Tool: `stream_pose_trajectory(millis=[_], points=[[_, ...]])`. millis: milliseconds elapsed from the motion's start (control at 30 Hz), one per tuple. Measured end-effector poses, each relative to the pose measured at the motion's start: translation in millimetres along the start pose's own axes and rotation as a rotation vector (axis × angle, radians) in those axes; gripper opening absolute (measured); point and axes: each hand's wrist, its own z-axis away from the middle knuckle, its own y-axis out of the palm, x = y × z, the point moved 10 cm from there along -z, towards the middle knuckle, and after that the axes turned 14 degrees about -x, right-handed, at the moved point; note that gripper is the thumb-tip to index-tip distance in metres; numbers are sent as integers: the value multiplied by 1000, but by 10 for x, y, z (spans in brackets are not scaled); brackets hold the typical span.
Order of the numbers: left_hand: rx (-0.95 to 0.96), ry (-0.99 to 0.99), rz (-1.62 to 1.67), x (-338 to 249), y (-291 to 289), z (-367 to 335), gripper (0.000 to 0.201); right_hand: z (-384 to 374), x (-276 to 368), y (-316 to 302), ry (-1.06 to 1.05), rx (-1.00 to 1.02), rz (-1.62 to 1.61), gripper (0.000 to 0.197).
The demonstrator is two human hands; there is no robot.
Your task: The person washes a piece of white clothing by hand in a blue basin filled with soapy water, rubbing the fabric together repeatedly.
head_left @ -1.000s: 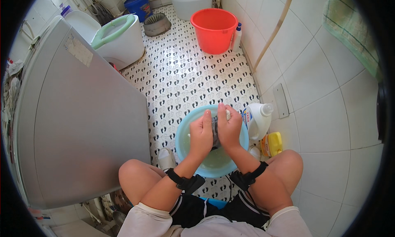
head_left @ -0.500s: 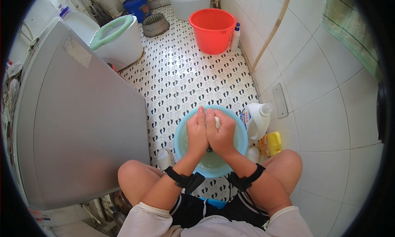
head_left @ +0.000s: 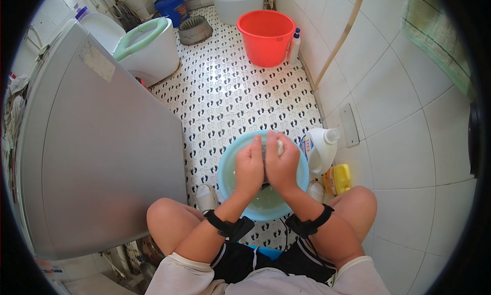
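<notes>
Over a light blue basin (head_left: 226,192) of slightly cloudy water, my hands are pressed side by side. My left hand (head_left: 249,171) is closed, its thumb along the top; what it grips is mostly hidden. My right hand (head_left: 283,168) is closed too, around a small white thing (head_left: 280,147) that shows past its fingers. Low between the hands, a bit of something dark (head_left: 265,185) appears, perhaps part of a wet cloth. The fingertips are slightly blurred.
Right of the basin stand a white jug-shaped bottle (head_left: 322,150) and a yellow container (head_left: 337,179). A grey appliance (head_left: 112,157) fills the left side. Farther off are a red bucket (head_left: 266,41), a toilet (head_left: 151,57) and a blue bucket (head_left: 171,8). A tiled wall bounds the right.
Both hands have shifted slightly right over the basin, the right one sliding against the left. A little more space shows between their thumbs. The basin and bottles stay put.
</notes>
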Motion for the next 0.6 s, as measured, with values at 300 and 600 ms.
stream_pose_trajectory(millis=[300,600], points=[[9,-72,44,7,-36,7,48,21,67,0,-54,41,54,31],[-74,23,111,-128,-96,18,48,83,146,19,-112,58,0,26]])
